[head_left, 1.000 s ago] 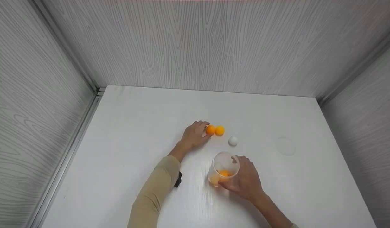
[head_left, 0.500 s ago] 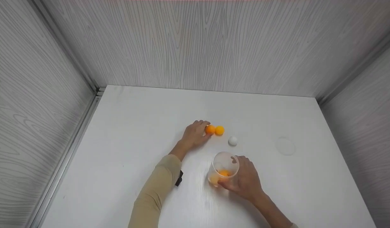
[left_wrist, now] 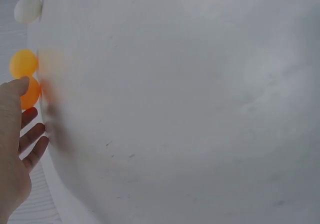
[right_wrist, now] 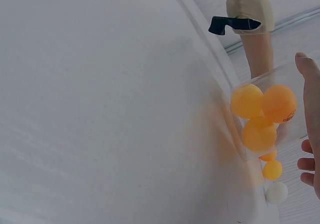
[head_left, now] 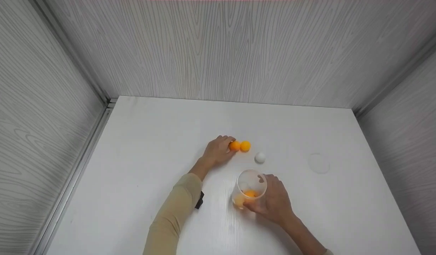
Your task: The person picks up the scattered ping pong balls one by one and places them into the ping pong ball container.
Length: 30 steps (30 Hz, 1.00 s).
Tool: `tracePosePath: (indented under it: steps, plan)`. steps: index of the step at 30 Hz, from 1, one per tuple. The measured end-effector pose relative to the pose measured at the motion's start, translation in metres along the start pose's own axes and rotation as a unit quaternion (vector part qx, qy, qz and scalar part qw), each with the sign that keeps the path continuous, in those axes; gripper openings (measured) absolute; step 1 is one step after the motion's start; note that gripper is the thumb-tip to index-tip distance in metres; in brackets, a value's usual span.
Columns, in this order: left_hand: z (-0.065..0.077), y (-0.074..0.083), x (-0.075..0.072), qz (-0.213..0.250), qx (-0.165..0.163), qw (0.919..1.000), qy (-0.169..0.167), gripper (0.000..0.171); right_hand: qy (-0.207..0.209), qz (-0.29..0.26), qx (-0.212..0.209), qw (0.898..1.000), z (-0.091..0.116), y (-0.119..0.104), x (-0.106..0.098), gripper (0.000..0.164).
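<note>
My left hand (head_left: 218, 150) is on the table, its thumb and index finger pinching an orange ping-pong ball (head_left: 234, 145). Right beside that ball sits a yellow-orange ball (head_left: 245, 146). In the left wrist view the thumb (left_wrist: 22, 85) overlaps the pinched ball, and the other fingers are spread below it. My right hand (head_left: 276, 200) grips a clear plastic cup (head_left: 241, 184) from its right side, thumb at the front. The cup stands upright; the right wrist view shows three orange balls (right_wrist: 259, 134) at its bottom.
A white ball (head_left: 260, 157) lies between the orange pair and the cup. A faint ring mark (head_left: 318, 163) is on the white table (head_left: 161, 131) to the right. Grey wood-grain panels (head_left: 218, 53) enclose the table at the back and both sides.
The left thumb and index finger have drawn slightly closer around the orange ping-pong ball. The right hand and the cup have stayed in place.
</note>
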State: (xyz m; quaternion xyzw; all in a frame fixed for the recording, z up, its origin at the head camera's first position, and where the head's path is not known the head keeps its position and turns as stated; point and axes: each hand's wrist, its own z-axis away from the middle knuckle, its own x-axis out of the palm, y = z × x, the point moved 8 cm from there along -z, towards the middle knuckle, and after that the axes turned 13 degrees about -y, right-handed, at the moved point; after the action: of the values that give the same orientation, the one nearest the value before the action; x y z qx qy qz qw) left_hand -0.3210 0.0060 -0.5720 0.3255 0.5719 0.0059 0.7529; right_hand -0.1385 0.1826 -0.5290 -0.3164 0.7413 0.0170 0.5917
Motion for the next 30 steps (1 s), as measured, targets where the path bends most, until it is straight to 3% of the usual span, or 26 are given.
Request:
tracePosePath:
  steps: [30]
  plan:
    - [0.0085,-0.0048,-0.0018,-0.001,0.030,0.9992,0.027,0.041,-0.013,0.010,0.017,1.000,-0.0017,-0.0007,0.0022,0.094]
